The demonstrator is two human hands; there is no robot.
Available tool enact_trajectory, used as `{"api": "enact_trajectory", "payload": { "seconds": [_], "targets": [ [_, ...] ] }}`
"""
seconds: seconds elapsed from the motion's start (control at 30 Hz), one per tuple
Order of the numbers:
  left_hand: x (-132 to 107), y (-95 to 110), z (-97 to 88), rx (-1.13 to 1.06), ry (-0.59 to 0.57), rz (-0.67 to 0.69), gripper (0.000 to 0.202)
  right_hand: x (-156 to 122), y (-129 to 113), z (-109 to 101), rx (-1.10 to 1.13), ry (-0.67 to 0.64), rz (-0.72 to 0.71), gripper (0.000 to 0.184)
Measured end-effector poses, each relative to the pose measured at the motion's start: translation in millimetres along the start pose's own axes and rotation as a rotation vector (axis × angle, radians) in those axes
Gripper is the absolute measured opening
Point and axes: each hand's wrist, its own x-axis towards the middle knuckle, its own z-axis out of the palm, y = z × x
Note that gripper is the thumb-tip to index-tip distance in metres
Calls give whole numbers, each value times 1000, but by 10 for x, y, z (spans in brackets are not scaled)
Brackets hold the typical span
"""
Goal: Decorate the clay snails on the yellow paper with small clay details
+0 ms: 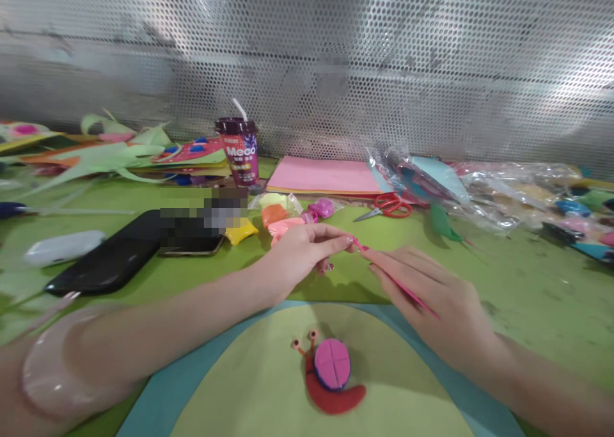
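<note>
My right hand (439, 293) grips a thin pink modelling tool (413, 295), its shaft running back under the fingers. My left hand (302, 248) is closed in a pinch at the tool's front end, where a tiny bit of pink shows; whether that is clay or the tool's tip I cannot tell. Both hands meet above the far edge of a blue sheet (148, 402) with a pale green round (240, 379) on it. On the round lies a clay snail, with a red body (330, 398), a scored pink shell (332, 362) and two eye stalks.
Soft clay packets (274, 214) lie beyond my left hand, and red-handled scissors (391, 206) farther right. A black phone-like device (112, 251), a drink cup (240, 155) with a straw, pink paper (326, 174) and plastic bags (499, 190) stand around. A perforated metal panel (307, 59) closes the back.
</note>
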Motion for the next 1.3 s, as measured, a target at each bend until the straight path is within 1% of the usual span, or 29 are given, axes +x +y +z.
{"api": "enact_trajectory", "payload": {
  "seconds": [0.13, 0.33, 0.5, 0.67, 0.73, 0.8, 0.87, 0.9, 0.93, 1.0, 1.1, 1.17, 1.3],
  "targets": [
    [-4, 2, 13, 21, 28, -18, 15, 6, -16, 2, -5, -3, 13, 24],
    [-1, -16, 6, -7, 29, 12, 18, 6, -14, 15, -10, 8, 18, 22],
    [-6, 2, 13, -9, 53, -10, 17, 3, -5, 20, -11, 4, 27, 21],
    [-20, 35, 22, -35, 79, -10, 15, 7, -26, 2, 43, 11, 53, 18],
    [-25, 41, 21, -44, 92, -20, 13, 2, -21, -6, 91, -13, 113, 16],
    [-24, 38, 19, -66, 109, -27, 13, -6, -1, -10, 131, -34, 222, 14],
    [-16, 30, 17, -118, 136, -17, 12, -8, 26, -5, 148, -50, 314, 15],
    [-9, 25, 17, -154, 154, -14, 11, -4, 38, 0, 147, -65, 331, 17],
    [-1, 22, 16, -193, 174, -16, 10, 3, 47, 7, 141, -91, 321, 19],
    [13, 18, 16, -264, 203, -29, 9, 28, 54, 29, 111, -187, 248, 22],
    [22, 19, 9, -326, 215, -41, 8, 66, 46, 74, 57, -313, 174, 22],
    [18, 22, 2, -337, 216, -39, 7, 79, 43, 108, 34, -357, 172, 22],
    [9, 22, -9, -321, 201, -18, 7, 81, 54, 155, -32, -381, 150, 21]
  ]
}}
